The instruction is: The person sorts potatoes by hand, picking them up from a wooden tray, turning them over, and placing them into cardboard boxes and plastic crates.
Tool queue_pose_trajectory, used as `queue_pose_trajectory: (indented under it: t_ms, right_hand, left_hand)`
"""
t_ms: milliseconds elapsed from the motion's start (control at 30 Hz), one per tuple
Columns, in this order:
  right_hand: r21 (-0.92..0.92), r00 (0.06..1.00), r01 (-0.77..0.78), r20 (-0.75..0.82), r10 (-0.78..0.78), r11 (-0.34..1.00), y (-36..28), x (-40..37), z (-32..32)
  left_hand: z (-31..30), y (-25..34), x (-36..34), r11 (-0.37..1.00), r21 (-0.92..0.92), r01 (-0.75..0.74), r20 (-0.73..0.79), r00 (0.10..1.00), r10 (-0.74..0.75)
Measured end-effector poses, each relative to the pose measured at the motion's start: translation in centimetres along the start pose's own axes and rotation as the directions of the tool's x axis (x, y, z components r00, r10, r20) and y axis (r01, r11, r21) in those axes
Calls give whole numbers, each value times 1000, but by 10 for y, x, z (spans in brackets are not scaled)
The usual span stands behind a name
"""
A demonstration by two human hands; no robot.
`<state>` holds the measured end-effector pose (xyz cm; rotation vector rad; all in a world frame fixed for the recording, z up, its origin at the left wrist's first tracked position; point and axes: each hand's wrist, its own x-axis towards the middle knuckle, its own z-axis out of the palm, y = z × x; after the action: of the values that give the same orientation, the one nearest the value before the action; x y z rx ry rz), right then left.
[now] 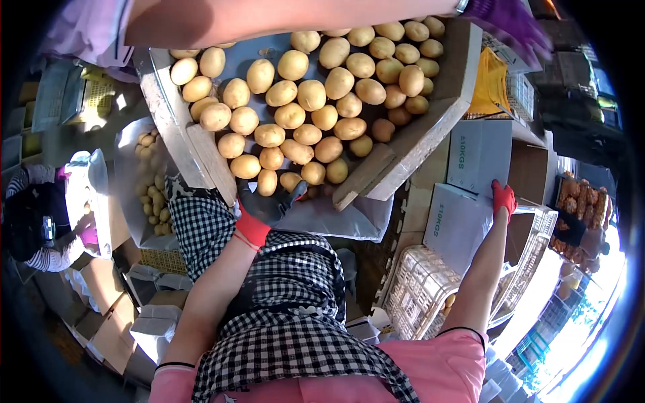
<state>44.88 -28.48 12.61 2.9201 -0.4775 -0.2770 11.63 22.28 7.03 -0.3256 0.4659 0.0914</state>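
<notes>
Many round yellow potatoes (310, 95) lie on a grey sloping tray with wooden side boards (430, 144). My left hand (263, 213), in a red glove with dark coated fingers, is at the tray's narrow lower mouth, just below the nearest potatoes. Its fingers are spread, and no potato shows in it. A pale plastic liner (342, 218) hangs under the mouth. Off to the right, my right hand (504, 199), also red-gloved, grips the edge of a white cardboard box (463, 218) marked 10KGS; its fingertips are partly hidden.
Another person's bare arm (289, 20) crosses the top, ending in a purple glove (514, 27). At left, someone in striped sleeves holds a white container (97, 201). A lined crate of potatoes (154, 195) stands left of the tray. A white plastic crate (420, 289) stands below the boxes.
</notes>
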Motion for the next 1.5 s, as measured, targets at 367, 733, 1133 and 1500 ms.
queue_pose_trajectory:
  t_ms: [367, 733, 1133, 1500]
  right_hand:
    - [170, 984, 78, -169, -49, 982, -56, -79, 21]
    - [230, 501, 859, -198, -843, 457, -295, -373, 43]
    - [734, 852, 463, -213, -478, 496, -318, -359, 53]
    - [345, 644, 748, -172, -746, 567, -317, -381, 55]
  left_hand:
    - [-7, 4, -5, 1000, 5, -9, -177, 984, 10]
    - [-23, -10, -7, 827, 488, -278, -259, 859, 442]
    - [-3, -15, -19, 734, 575, -361, -29, 887, 460]
    - [-13, -8, -7, 860, 375, -346, -149, 893, 424]
